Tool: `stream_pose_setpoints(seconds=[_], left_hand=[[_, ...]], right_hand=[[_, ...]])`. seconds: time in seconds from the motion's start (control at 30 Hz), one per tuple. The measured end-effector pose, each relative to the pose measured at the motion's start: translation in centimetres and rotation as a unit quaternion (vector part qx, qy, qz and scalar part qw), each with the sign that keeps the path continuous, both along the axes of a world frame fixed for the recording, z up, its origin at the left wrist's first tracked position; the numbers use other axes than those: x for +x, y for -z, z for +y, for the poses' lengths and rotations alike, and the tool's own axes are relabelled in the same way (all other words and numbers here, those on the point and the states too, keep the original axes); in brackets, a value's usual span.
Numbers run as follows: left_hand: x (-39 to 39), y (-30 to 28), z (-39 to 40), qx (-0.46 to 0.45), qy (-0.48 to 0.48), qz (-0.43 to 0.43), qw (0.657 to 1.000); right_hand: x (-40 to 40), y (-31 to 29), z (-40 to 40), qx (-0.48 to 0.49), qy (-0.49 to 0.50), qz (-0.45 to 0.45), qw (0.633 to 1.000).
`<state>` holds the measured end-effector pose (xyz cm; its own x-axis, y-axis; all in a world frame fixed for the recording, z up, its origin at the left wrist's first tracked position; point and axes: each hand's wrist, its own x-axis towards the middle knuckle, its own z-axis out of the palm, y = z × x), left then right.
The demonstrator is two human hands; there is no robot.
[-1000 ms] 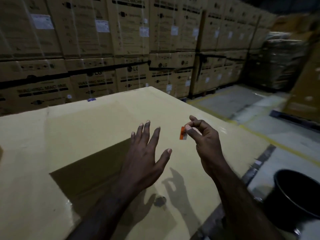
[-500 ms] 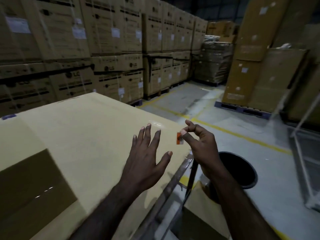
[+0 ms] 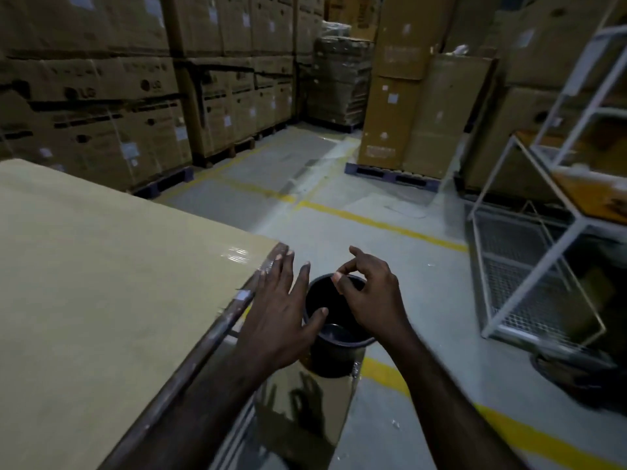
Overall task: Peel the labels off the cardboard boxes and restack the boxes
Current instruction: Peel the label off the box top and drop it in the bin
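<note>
— Which step is in hand, by your reading?

— Disposal, I'd say. The right hand [image 3: 368, 293] hangs directly over the black bin [image 3: 334, 329] on the floor, thumb and forefinger drawn together in a pinch with the other fingers lifted. Whether a peeled label is between them I cannot tell (nothing of one shows at the fingertips from this angle).

— And the other hand?

— The left hand [image 3: 283, 313] is flat, fingers spread apart, gripping nothing. It is just off the right edge of the big cardboard box [image 3: 101, 283], its fingertips near the box's taped far corner.

— Where are the labels?

— A small pale scrap [image 3: 243, 295] sits on that right edge, just left of the left hand; it may be a label remnant or only tape. The stacked boxes [image 3: 101, 106] at far left carry white labels too, well apart from both hands.

— So what does the next move call for?

— If a label is pinched, the fingers need to part squarely above the bin's mouth, and a sticky piece may need a flick to come free. Then it's back to the box's top and edge for whatever remains to be peeled. Restacking looks some way off.
</note>
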<state>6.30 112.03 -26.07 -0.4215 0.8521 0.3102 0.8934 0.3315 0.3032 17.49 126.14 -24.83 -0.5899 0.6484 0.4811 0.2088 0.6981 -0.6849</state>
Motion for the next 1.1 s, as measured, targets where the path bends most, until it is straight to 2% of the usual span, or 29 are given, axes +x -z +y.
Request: stream_pose_setpoints(seconds=[0.2, 0.43, 0.73, 1.1], left_hand=[[0.6, 3.2, 6.9, -0.078, 0.039, -0.011, 0.996], [-2.3, 6.5, 12.9, -0.130, 0.070, -0.017, 0.989], [-7.4, 11.8, 18.2, -0.203, 0.116, -0.028, 0.972], [-9.4, 15.7, 21.0, -0.239, 0.109, -0.070, 0.962]], right_hand=[[1.5, 4.6, 6.4, 0.050, 0.037, -0.099, 0.993], [-0.6, 8.1, 10.9, 0.066, 0.061, -0.141, 0.986], [-5.0, 12.9, 15.0, -0.020, 0.110, -0.181, 0.977], [-8.1, 17.5, 18.0, -0.085, 0.095, -0.240, 0.962]])
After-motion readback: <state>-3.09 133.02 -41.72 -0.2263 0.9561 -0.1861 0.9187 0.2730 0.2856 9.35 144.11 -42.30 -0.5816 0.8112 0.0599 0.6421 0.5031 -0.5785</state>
